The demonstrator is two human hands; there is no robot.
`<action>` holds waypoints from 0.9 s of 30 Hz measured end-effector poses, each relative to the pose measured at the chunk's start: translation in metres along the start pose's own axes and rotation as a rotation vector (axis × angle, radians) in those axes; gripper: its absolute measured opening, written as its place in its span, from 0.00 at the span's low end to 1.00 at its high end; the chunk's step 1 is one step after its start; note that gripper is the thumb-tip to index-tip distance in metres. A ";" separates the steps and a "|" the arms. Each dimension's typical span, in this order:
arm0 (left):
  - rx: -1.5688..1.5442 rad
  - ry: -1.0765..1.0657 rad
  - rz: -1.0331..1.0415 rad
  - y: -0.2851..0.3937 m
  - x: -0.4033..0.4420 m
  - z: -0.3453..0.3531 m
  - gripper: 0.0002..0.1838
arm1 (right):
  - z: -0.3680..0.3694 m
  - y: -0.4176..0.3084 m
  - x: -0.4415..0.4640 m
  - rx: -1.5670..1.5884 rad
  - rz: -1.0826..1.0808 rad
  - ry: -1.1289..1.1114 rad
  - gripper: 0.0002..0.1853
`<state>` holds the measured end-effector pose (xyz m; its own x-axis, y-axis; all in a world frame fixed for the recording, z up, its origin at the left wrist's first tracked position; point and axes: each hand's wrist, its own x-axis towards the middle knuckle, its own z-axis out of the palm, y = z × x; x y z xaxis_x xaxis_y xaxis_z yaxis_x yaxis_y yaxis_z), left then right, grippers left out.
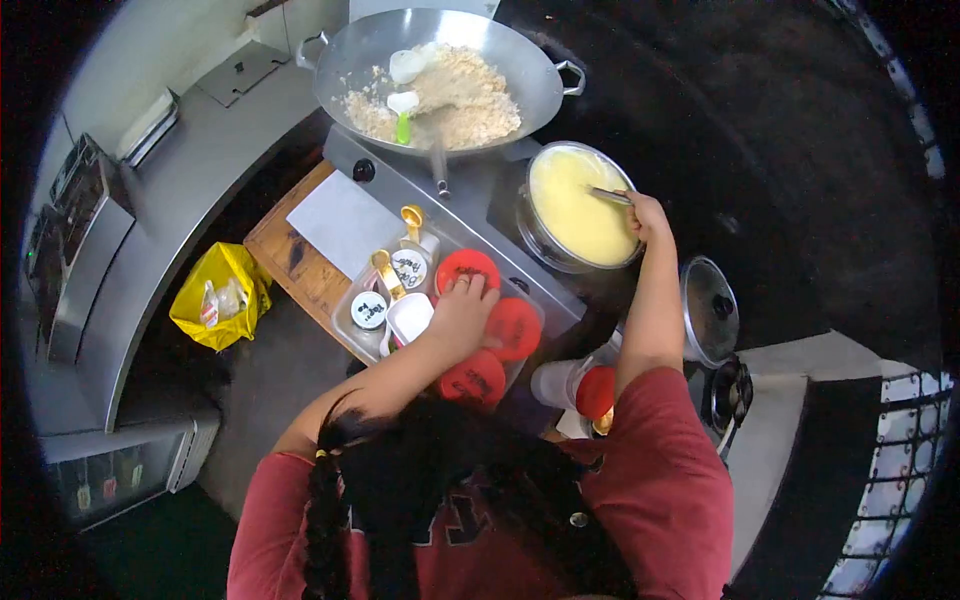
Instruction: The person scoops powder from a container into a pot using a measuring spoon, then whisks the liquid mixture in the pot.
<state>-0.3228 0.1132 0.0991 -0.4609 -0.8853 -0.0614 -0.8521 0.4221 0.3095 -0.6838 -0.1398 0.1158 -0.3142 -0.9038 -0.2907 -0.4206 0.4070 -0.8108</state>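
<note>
My right hand (648, 217) is closed round the handle of a metal utensil (608, 195), whose far end is in the yellow mixture (572, 205) in a steel pot (532, 232). My left hand (466, 315) rests over red-lidded jars in a clear plastic bin (345, 318). Its fingertips touch the upper red lid (468, 268), and its thumb is beside another red lid (514, 328). A third red lid (473, 378) is just below the hand. Also in the bin are labelled white-lidded jars (369, 309) and a yellow measuring spoon (386, 272).
A large wok (345, 60) holds a pale crumbly mixture, a ladle and a green-handled spoon (403, 125). A white board (340, 220) lies on a wooden table (270, 240). At left is a yellow bag (245, 325); at right, a glass lid (712, 315) and a red-lidded container (596, 392).
</note>
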 end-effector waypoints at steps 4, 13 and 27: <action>0.007 0.027 -0.010 0.000 0.001 0.004 0.47 | -0.006 0.001 0.017 0.475 0.055 -0.324 0.16; -0.014 0.003 -0.032 0.002 0.001 0.004 0.48 | -0.009 0.004 0.019 0.276 -0.056 -0.113 0.15; -0.007 -0.030 -0.038 0.003 0.000 0.001 0.48 | -0.018 0.011 -0.009 0.214 -0.061 -0.085 0.16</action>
<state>-0.3260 0.1148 0.0995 -0.4353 -0.8945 -0.1022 -0.8675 0.3863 0.3134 -0.7003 -0.1249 0.1188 -0.2173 -0.9373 -0.2725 -0.2438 0.3224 -0.9147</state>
